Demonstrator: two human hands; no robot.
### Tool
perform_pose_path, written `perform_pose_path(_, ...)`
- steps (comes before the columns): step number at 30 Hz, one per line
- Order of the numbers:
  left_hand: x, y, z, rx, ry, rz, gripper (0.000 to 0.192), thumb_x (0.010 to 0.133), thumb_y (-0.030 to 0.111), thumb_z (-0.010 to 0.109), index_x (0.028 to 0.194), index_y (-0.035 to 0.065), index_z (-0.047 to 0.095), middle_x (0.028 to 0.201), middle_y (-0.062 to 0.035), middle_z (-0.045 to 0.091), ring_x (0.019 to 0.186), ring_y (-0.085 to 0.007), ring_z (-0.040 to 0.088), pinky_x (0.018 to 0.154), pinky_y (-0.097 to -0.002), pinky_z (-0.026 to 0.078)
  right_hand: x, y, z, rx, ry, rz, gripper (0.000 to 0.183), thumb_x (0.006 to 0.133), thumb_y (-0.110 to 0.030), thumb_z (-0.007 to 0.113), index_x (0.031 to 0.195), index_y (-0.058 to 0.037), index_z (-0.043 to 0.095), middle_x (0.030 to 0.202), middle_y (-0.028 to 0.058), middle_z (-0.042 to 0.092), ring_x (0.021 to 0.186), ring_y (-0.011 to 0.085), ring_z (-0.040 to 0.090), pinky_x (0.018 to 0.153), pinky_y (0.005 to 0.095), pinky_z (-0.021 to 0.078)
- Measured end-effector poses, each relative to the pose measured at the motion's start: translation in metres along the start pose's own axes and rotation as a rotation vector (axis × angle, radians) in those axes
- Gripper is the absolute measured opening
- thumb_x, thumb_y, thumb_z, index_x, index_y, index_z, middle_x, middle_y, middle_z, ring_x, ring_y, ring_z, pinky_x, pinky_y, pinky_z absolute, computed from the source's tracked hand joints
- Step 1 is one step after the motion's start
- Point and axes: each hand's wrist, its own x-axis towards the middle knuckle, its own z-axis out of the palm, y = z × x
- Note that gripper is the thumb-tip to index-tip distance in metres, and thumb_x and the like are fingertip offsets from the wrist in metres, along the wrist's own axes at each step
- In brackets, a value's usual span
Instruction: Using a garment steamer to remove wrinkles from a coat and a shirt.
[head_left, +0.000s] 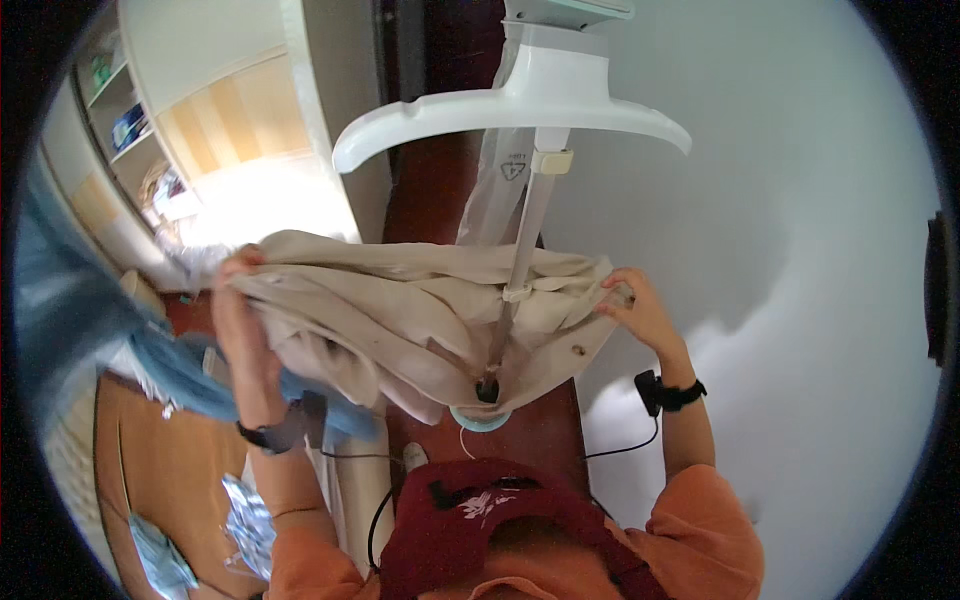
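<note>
A beige garment (405, 300) with buttons is stretched between my hands around the metal pole (531, 217) of a garment steamer stand. My left hand (244, 322) grips its gathered edge at the left, partly blurred. At the right end, my right hand (637, 307) pinches the cloth near a button between thumb and fingers. Above the garment, a white plastic hanger (517, 109) tops the pole and carries no clothing. A clear plastic bag (491, 187) hangs behind the pole. The lower pole passes down inside the cloth.
Blue denim cloth (82, 300) lies close at the left. Beyond it stands a wardrobe (232, 112) with shelves. A pale wall (825, 262) runs along the right. Below left, blue clothes (251, 517) lie over a wooden surface (172, 435). A round light-blue base part (481, 421) shows beneath the garment.
</note>
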Motion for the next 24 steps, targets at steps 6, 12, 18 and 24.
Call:
perform_pose_path(6, -0.059, 0.103, 0.003, -0.159, -0.106, 0.256, 0.019, 0.085, 0.029, 0.037, 0.073, 0.0134, 0.037, 0.088, -0.002, 0.036, 0.09, -0.0148, 0.037, 0.081, -0.027, 0.034, 0.017, -0.077, 0.066, 0.678, -0.569, -0.239, 0.04, 0.07, -0.011, 0.059, 0.105, -0.0026, 0.042, 0.104, 0.0094, 0.046, 0.092, 0.0178, 0.047, 0.079, 0.0288, 0.039)
perform_pose_path(12, -0.138, 0.154, -0.03, -0.073, 0.101, 0.304, 0.02, 0.084, 0.032, 0.038, 0.076, 0.014, 0.04, 0.086, -0.0025, 0.038, 0.091, -0.0174, 0.038, 0.081, -0.0314, 0.034, 0.047, -0.111, 0.145, -0.032, -0.196, -0.392, 0.067, 0.064, -0.017, 0.065, 0.12, -0.0114, 0.03, 0.122, 0.0162, 0.029, 0.115, 0.0302, 0.026, 0.093, 0.0428, 0.024)
perform_pose_path(18, -0.257, 0.21, -0.084, 0.116, 0.227, 0.489, 0.024, 0.082, 0.032, 0.043, 0.068, 0.0133, 0.038, 0.08, -0.0025, 0.037, 0.083, -0.016, 0.037, 0.076, -0.0311, 0.035, -0.013, -0.153, 0.237, 0.411, -0.986, -0.657, 0.071, 0.06, -0.024, 0.068, 0.12, -0.0076, 0.032, 0.117, 0.0163, 0.037, 0.111, 0.0317, 0.03, 0.093, 0.0381, 0.0239)
perform_pose_path(24, -0.364, 0.246, -0.111, 0.528, 0.152, 0.256, 0.022, 0.077, 0.018, 0.032, 0.06, 0.0097, 0.044, 0.079, -0.0088, 0.042, 0.068, -0.0145, 0.038, 0.064, -0.0234, 0.031, -0.192, -0.309, 0.331, 0.64, -1.293, -1.097, 0.052, 0.066, -0.018, 0.06, 0.11, -0.0014, 0.039, 0.106, 0.0199, 0.046, 0.099, 0.0316, 0.043, 0.084, 0.0357, 0.0343)
